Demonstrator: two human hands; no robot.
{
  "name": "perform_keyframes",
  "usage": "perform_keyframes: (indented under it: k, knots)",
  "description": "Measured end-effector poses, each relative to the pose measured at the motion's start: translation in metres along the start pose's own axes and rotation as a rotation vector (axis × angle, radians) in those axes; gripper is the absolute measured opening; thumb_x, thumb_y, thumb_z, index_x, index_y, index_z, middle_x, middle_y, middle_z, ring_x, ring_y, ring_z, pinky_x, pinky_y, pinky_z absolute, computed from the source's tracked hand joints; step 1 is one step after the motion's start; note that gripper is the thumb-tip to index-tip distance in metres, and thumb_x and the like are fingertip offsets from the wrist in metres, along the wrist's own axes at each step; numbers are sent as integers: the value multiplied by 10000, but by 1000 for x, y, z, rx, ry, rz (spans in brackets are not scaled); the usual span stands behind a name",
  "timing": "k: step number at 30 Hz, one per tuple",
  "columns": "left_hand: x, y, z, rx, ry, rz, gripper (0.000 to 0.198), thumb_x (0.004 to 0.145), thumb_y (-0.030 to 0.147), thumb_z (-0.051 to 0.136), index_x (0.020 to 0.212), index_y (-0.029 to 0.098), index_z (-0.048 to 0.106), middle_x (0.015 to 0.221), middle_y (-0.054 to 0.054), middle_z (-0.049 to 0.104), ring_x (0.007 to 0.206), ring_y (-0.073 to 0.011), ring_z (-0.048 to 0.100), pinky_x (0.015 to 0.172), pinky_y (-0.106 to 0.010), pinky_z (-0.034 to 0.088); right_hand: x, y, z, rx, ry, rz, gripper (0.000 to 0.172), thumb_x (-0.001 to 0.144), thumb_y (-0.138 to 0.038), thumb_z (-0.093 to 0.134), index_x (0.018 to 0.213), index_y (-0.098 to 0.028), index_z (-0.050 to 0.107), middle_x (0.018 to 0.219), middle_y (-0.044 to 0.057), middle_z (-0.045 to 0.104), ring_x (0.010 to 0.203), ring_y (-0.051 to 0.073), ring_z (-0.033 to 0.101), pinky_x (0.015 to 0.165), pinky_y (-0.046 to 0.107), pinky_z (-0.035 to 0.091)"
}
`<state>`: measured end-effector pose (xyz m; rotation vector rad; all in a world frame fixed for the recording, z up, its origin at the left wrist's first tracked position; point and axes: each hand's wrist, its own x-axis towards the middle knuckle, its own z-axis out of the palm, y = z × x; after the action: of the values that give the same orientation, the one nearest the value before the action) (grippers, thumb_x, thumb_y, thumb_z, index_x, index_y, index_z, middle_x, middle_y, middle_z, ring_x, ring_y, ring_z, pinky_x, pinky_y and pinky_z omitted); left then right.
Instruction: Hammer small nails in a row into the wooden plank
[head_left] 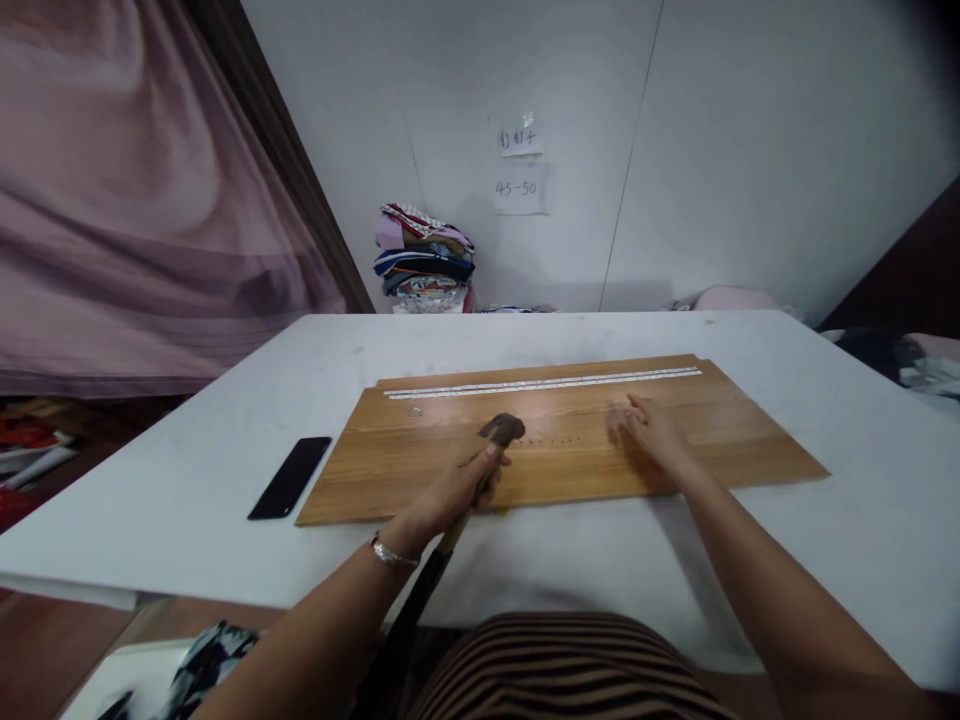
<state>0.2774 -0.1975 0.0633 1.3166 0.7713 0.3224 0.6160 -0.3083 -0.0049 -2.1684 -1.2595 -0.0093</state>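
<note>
My left hand (461,490) is wrapped round a hammer (504,428), gripping its handle just below the metal head. The black grip of the handle trails back under my left forearm. Beneath the hammer lies a wood-grain board (420,470), with a row of small dark dots (553,441) near its middle; whether they are nail heads or holes is too small to tell. My right hand (652,428) hovers over the board, right of the dots, its fingers partly bent and smeared by motion. A little heap of small metal pieces, perhaps nails (415,411), rests on the board's left part.
Two long white strips (540,385) run along the board's far side. A black phone (290,478) lies left of the board on the white table (225,430). Folded cloths (425,255) are stacked against the wall, below two paper notes (521,188). A pink curtain (150,200) hangs at left.
</note>
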Motion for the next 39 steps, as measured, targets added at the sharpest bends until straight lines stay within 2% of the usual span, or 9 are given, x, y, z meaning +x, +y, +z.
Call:
perform_keyframes:
  k: [4,8,12,20,27,34,39]
  knots:
    - [7,-1,13,-56,-71,-74,607,834,716,527,987,131,579,664,46,494,449,-40,399,431,-199,293,-2,20,19,-117,11,-7,334,902,-228,450,1071,-139,724,1090,177,705,1021,291,637,917,412,482]
    - [18,7,16,-70,-31,-170,554,869,672,508,1058,153,550,652,55,492,422,-45,395,399,-186,275,-8,27,30,-119,61,-114,292,900,-242,466,1007,-171,729,1085,150,695,1005,278,628,907,399,484]
    - [25,7,15,-25,14,-230,518,905,632,474,1070,147,554,654,53,492,420,-44,400,389,-178,270,-6,36,34,-41,110,-127,299,903,-260,460,998,-186,734,1084,136,701,1007,272,631,916,402,494]
    - [37,2,17,18,-23,-229,510,921,618,468,1102,157,588,696,40,515,443,-44,412,409,-189,309,-6,40,37,45,157,-115,327,889,-296,472,1027,-178,743,1098,140,710,1025,282,634,937,436,499]
    - [41,2,22,59,39,-267,458,965,554,407,1081,148,585,680,42,504,448,-50,408,426,-193,313,-6,41,37,40,153,-110,338,894,-308,474,1019,-163,752,1094,147,715,1024,291,633,946,454,499]
    - [42,-4,14,76,38,-222,524,911,632,454,1100,165,598,687,39,525,454,-57,415,419,-194,309,-5,42,37,69,134,-93,325,882,-295,482,1025,-191,754,1092,135,711,1032,281,633,950,454,499]
    - [44,-4,15,94,34,-206,544,894,655,462,1082,162,592,683,42,518,454,-55,406,415,-190,292,-6,42,37,69,143,-93,337,885,-307,479,1025,-175,756,1094,144,710,1030,286,629,959,457,496]
